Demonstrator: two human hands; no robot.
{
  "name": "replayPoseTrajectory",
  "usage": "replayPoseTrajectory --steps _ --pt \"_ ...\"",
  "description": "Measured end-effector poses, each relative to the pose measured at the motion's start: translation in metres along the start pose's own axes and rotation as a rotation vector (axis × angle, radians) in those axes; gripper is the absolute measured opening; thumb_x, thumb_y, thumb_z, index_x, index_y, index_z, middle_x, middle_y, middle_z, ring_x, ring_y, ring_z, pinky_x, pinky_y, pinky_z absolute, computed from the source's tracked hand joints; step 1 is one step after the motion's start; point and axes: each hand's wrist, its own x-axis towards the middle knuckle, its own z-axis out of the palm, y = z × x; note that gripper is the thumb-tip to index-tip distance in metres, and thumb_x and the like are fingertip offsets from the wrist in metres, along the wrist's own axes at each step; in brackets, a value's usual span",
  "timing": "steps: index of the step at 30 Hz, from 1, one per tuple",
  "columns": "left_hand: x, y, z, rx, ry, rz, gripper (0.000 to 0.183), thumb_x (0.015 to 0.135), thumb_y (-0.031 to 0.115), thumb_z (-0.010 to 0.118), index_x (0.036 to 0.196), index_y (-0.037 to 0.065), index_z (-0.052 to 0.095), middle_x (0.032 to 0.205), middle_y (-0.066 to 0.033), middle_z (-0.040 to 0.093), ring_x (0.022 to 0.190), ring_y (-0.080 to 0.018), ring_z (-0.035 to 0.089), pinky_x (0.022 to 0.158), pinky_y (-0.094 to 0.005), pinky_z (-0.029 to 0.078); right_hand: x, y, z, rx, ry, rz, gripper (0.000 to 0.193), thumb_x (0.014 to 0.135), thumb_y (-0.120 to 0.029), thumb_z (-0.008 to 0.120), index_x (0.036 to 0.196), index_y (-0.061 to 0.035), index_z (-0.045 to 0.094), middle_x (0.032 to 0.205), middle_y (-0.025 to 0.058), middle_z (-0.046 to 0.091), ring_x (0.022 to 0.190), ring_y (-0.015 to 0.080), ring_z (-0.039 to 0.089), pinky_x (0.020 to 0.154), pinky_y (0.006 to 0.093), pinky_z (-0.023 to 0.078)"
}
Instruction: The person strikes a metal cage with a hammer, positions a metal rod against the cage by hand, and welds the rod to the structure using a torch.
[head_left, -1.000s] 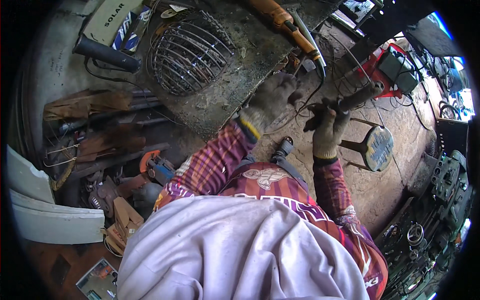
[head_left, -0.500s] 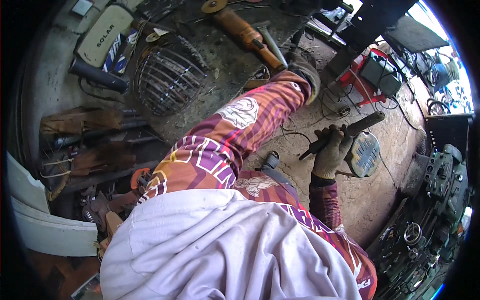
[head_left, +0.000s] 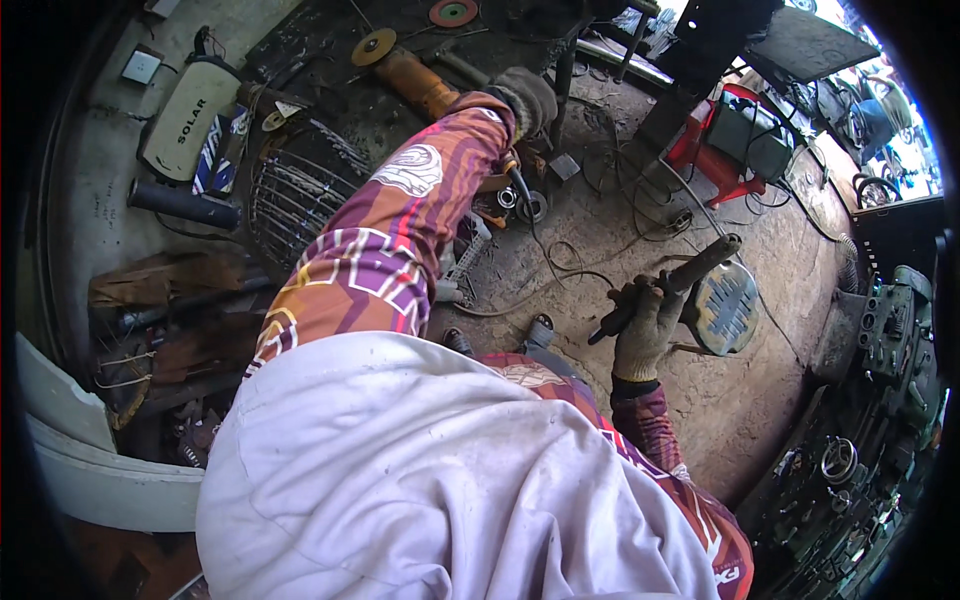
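My left hand (head_left: 527, 100), in a grey work glove, is reached out over the dark workbench. It is closed around the near end of a grey metal pipe (head_left: 460, 68); its fingers are partly hidden. Right beside it lies an orange angle grinder (head_left: 408, 82) with a tan disc, its rear end passing under my forearm. My right hand (head_left: 645, 330), gloved in beige, is closed around a dark, tube-like metal piece (head_left: 703, 263). This piece is thick at its far end and narrower below the hand. A round stool (head_left: 727, 308) stands just right of that hand.
A curved metal grille (head_left: 300, 190) and a pale lamp housing (head_left: 190, 120) lie at the left. Cables (head_left: 570, 272) trail across the floor towards a red and green machine (head_left: 740, 140) at the back right. A lathe-like machine (head_left: 880, 370) lines the right side.
My left hand has moved farther over the bench, closer to the grinder, and the pipe has turned with it. My right hand keeps the tube-like piece, slightly more upright. The view has shifted.
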Motion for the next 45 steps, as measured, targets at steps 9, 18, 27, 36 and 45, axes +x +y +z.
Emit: replayPoseTrajectory --steps 9,18,27,36,45 --pt "-0.163 0.095 0.001 -0.819 0.976 -0.213 0.023 0.087 0.017 0.068 0.109 0.01 0.07 0.084 -0.0144 0.072 0.074 -0.0315 0.07 0.065 -0.0388 0.057 0.003 -0.009 0.003 -0.059 -0.256 0.012 0.05 0.103 -0.029 0.055 0.142 -0.0065 0.035 0.102 0.0095 0.06 0.08 0.018 0.066 0.069 0.0382 0.06" --pt "-0.368 0.138 0.098 -1.327 0.664 -1.145 0.031 0.099 0.03 0.058 0.117 0.006 0.065 0.088 -0.0194 0.071 0.082 -0.0348 0.071 0.068 -0.0393 0.054 -0.014 -0.025 0.073 -0.013 -0.621 0.255 0.07 0.096 -0.042 0.062 0.144 -0.0011 0.033 0.103 0.012 0.061 0.083 0.021 0.065 0.073 0.0399 0.058" --pt "-0.379 0.113 0.135 -0.778 0.65 -1.04 0.025 0.097 0.028 0.06 0.102 0.005 0.068 0.087 -0.0176 0.069 0.077 -0.0352 0.069 0.067 -0.0426 0.053 -0.063 0.002 0.123 -0.107 -0.761 0.391 0.067 0.097 -0.04 0.063 0.141 0.0043 0.037 0.112 0.0126 0.063 0.093 0.0206 0.066 0.08 0.0323 0.053" --pt "-0.38 0.11 0.168 -0.656 0.647 -0.97 0.02 0.091 0.026 0.065 0.103 0.011 0.068 0.098 -0.0103 0.07 0.084 -0.0294 0.07 0.064 -0.041 0.055 -0.099 0.041 0.125 -0.356 -0.708 0.14 0.078 0.095 -0.049 0.063 0.144 0.0037 0.031 0.102 0.0107 0.06 0.078 0.0166 0.064 0.067 0.0312 0.056" --pt "-0.383 0.122 0.18 -0.235 0.489 -0.879 0.031 0.084 0.02 0.066 0.114 0.013 0.068 0.117 -0.0027 0.063 0.107 -0.0251 0.062 0.075 -0.0384 0.053 -0.101 0.061 0.128 -0.273 -0.75 0.256 0.05 0.098 -0.027 0.063 0.131 0.0033 0.042 0.107 0.0102 0.063 0.092 0.0148 0.06 0.081 0.0282 0.049"
